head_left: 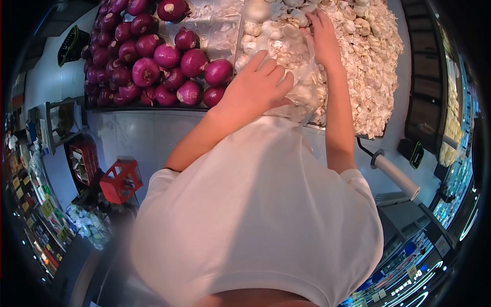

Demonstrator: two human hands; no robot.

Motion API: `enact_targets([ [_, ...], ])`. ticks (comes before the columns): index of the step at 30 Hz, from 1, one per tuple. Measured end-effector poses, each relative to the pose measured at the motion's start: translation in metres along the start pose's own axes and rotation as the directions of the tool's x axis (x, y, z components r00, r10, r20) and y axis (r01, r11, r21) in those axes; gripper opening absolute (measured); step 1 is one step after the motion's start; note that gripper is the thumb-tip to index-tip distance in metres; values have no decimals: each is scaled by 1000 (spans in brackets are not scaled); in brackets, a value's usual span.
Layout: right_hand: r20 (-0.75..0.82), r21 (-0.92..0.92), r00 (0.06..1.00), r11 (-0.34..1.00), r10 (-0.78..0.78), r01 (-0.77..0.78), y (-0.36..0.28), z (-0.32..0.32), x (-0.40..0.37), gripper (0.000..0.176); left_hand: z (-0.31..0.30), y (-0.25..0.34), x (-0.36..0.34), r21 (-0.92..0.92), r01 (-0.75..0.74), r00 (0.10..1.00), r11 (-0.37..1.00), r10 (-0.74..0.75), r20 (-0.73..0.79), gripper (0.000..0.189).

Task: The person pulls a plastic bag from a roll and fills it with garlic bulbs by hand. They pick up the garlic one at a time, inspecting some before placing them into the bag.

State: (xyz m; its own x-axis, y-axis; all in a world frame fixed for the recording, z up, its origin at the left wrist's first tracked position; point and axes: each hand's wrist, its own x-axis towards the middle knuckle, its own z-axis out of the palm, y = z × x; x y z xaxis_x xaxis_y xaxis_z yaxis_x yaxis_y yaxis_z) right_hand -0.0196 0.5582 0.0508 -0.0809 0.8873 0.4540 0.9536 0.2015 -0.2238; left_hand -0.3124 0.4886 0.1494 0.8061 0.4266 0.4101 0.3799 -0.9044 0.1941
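Note:
A clear plastic bag [302, 94] lies at the near edge of the garlic pile, close in front of my white shirt. My left hand [261, 82] has its fingers curled over the bag's left side, its thumb lower down against the plastic. Beyond the bag's right side, my right hand [323, 41] reaches over the garlic bulbs [349, 26], fingers apart and fingertips right at the bulbs. Pale garlic shows through and around the bag. Just left of my left hand sit red onions [219, 72].
More red onions [146, 71] are heaped on the left of the display. Loose garlic skins [376, 77] cover its right side. A roll of plastic bags [396, 176] sticks out from the stand at right. On the floor at left stands a red crate-like frame [121, 180].

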Motion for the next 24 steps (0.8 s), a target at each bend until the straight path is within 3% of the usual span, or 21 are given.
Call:
enact_targets([
  [3, -9, 23, 999, 998, 53, -53, -2, -6, 2, 46, 0, -5, -4, 55, 109, 992, 992, -112, 55, 54],
  [6, 78, 111, 986, 981, 150, -158, 3, -7, 6, 40, 0, -9, -5, 105, 219, 968, 970, -230, 106, 51],
  [8, 107, 19, 989, 994, 106, -109, 4, -6, 6, 39, -3, -15, -7, 110, 236, 957, 965, -251, 144, 51],
  [11, 132, -39, 981, 990, 142, -138, 0, -8, 5, 39, -9, -17, -8, 22, 58, 997, 998, -59, 59, 50],
  [15, 158, -22, 961, 974, 227, -227, -18, -15, 4, 43, -7, -7, -12, -102, 6, 961, 995, 22, 275, 53],
  [21, -106, 36, 980, 985, 170, -167, -18, -4, -27, 41, 1, 1, -17, -148, 126, 950, 981, -76, 303, 46],
  [24, -129, -37, 956, 962, 264, -271, -15, -6, -58, 37, 8, 2, -16, -157, 140, 968, 978, -101, 229, 39],
])
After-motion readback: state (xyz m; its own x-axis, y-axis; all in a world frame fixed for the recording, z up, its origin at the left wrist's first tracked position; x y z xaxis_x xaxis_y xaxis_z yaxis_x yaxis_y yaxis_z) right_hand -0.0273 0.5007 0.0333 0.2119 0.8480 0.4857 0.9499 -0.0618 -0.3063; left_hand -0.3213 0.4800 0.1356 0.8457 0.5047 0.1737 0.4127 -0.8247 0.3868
